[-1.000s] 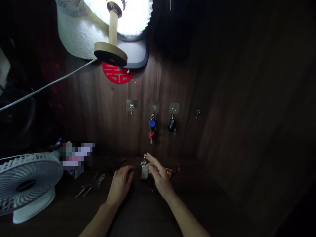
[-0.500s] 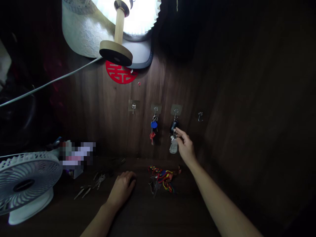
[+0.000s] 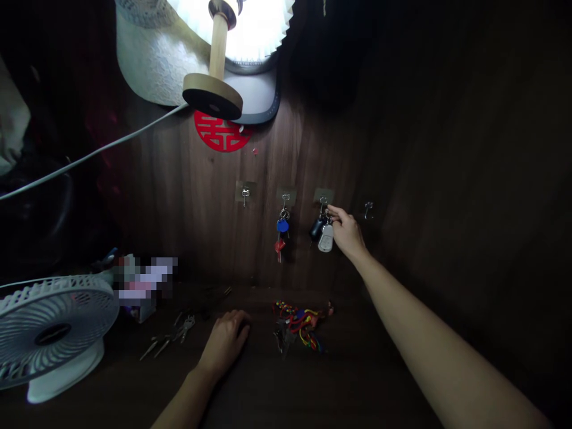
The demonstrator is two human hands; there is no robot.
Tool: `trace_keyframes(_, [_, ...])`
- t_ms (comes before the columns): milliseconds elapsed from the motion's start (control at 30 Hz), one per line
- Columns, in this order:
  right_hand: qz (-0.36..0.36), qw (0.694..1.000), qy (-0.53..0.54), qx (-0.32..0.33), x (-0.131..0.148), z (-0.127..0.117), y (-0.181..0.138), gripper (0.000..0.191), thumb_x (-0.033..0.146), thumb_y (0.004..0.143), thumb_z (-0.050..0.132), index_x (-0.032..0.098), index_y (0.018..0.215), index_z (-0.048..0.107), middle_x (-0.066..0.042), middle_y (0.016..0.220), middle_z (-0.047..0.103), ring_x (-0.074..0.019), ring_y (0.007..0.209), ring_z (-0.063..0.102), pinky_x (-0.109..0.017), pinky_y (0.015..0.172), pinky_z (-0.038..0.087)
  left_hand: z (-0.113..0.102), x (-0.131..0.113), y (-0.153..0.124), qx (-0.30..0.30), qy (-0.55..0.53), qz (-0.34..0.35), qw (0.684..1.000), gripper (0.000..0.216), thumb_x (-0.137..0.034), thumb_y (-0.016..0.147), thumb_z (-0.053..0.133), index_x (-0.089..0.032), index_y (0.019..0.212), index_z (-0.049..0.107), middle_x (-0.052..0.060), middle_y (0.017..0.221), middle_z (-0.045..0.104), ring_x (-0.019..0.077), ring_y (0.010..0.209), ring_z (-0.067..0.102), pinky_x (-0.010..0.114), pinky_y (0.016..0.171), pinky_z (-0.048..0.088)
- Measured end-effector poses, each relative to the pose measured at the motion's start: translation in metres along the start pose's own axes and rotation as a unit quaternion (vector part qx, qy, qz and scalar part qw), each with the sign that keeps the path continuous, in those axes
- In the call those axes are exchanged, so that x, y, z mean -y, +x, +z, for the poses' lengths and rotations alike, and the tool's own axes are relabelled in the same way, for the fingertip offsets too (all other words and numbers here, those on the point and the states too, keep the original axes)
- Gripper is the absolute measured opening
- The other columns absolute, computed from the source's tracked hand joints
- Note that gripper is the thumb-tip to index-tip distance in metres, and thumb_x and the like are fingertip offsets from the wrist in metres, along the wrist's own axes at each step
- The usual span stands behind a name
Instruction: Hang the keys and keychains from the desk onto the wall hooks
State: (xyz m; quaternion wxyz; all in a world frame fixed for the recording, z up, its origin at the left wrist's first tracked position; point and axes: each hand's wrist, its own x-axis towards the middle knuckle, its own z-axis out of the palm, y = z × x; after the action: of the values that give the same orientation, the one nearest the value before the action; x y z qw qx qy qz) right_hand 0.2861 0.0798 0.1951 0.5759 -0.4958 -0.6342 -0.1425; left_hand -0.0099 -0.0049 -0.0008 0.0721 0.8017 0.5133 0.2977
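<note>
My right hand (image 3: 349, 233) is at the third wall hook (image 3: 323, 199), its fingers pinching the ring of a key ring with a pale grey tag (image 3: 326, 238). A black key fob (image 3: 317, 227) hangs from that hook, right beside the tag. Whether the pinched ring is over the hook is too small to tell. On the dark tabletop (image 3: 268, 393) my left hand (image 3: 227, 338) lies palm down, fingers loosely stretched, holding nothing. To its left are loose keys (image 3: 186, 326); to its right lies a bundle of keys with colourful braided cords (image 3: 304, 325).
Keys with blue and red covers (image 3: 282, 226) hang on the second hook. Hooks without keys are at left (image 3: 245, 194) and far right (image 3: 369, 208). A white fan (image 3: 58, 333) stands at left. Overhead are a lit lamp (image 3: 218, 47), its cable (image 3: 111, 143) and a cap (image 3: 152, 65).
My right hand has risen with the grey tag from below the black fob to beside it, close to the hook. My left hand has stayed in place on the tabletop.
</note>
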Motion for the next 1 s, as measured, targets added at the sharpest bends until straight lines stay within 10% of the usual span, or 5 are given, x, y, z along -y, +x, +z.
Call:
trace_keyframes(367, [-0.029, 0.987, -0.138, 0.076, 0.006, 0.0, 0.013, 0.052, -0.002, 0.068, 0.038, 0.017, 0.109, 0.064, -0.007, 0.101, 0.068, -0.0208, 0.094, 0.059, -0.035, 0.088, 0.046, 0.001, 0.002, 0.002, 0.021, -0.02, -0.023, 0.999, 0.019, -0.021, 0.084, 0.043, -0.023, 0.093, 0.059, 0.003, 0.098, 0.064, 0.0191, 0.095, 0.057, 0.031, 0.086, 0.04])
trace_keyframes(1000, [-0.008, 0.996, -0.068, 0.051, 0.001, 0.002, -0.033, 0.059, 0.003, 0.069, 0.039, 0.019, 0.124, 0.052, -0.005, 0.116, 0.063, -0.0197, 0.102, 0.057, -0.037, 0.094, 0.043, 0.0, 0.003, 0.002, 0.018, -0.026, -0.018, 0.999, 0.018, -0.019, 0.082, 0.045, -0.022, 0.092, 0.06, 0.003, 0.097, 0.065, 0.0188, 0.095, 0.058, 0.03, 0.085, 0.042])
